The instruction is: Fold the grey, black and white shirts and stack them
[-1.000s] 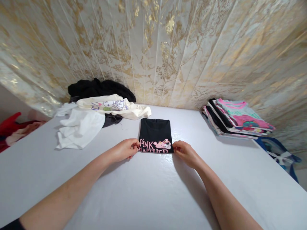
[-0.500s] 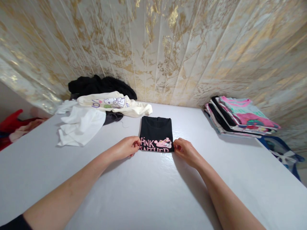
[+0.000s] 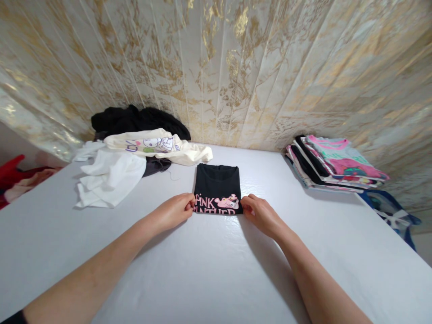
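Observation:
A black T-shirt (image 3: 218,182) lies folded into a neat rectangle on the white table (image 3: 202,265), its neckline toward the wall. Pink lettering and a pink cartoon panther head show along its near part. At the shirt's left near edge, my left hand (image 3: 177,209) is closed with the fingers pinching the cloth. Opposite it, my right hand (image 3: 258,211) pinches the right near edge in the same way. The fingertips of both hands are partly hidden.
Back left lies a loose heap: a white garment (image 3: 113,175), a cream printed one (image 3: 192,152) and a black one (image 3: 141,121). A stack of folded shirts (image 3: 344,157) stands back right. Behind rises a gold-patterned wall covering (image 3: 232,81). Blue items (image 3: 388,207) sit beyond the right edge.
The whole view has shifted slightly. Both hands stay at the shirt's near edges, the left fingers curled a little tighter. The folded shirt keeps its shape.

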A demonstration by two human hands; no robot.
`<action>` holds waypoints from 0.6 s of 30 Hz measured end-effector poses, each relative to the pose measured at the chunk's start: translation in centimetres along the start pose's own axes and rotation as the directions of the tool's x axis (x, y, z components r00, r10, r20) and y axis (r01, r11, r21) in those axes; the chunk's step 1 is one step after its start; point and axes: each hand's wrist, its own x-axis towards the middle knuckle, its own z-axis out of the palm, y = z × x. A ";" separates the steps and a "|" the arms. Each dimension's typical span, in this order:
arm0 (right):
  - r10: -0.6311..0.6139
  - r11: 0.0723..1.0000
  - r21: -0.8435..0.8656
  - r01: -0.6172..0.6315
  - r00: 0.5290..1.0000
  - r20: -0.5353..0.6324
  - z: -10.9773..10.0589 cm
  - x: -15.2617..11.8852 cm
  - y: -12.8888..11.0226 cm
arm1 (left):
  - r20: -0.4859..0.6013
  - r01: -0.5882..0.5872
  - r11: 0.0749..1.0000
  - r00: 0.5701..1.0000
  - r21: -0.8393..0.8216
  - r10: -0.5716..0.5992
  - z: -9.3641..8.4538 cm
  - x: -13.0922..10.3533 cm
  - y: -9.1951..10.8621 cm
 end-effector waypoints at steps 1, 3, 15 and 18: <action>-0.001 1.000 -0.027 0.001 1.000 0.003 0.0 0.0 -0.1 | 0.002 -0.005 1.000 1.000 0.014 0.005 0.0 0.0 0.0; -0.001 0.997 -0.073 0.002 1.000 0.008 0.0 0.0 -0.4 | 0.001 -0.011 0.999 1.000 0.034 0.011 0.0 -0.1 0.1; 0.001 0.973 -0.230 -0.008 1.000 -0.028 1.0 0.3 -0.6 | -0.017 0.055 0.992 0.998 0.110 -0.053 -0.3 -0.4 0.8; 0.035 0.965 -0.260 -0.041 0.999 -0.025 0.9 0.3 -0.7 | -0.027 0.074 0.991 0.997 0.108 -0.071 -0.6 -0.5 1.2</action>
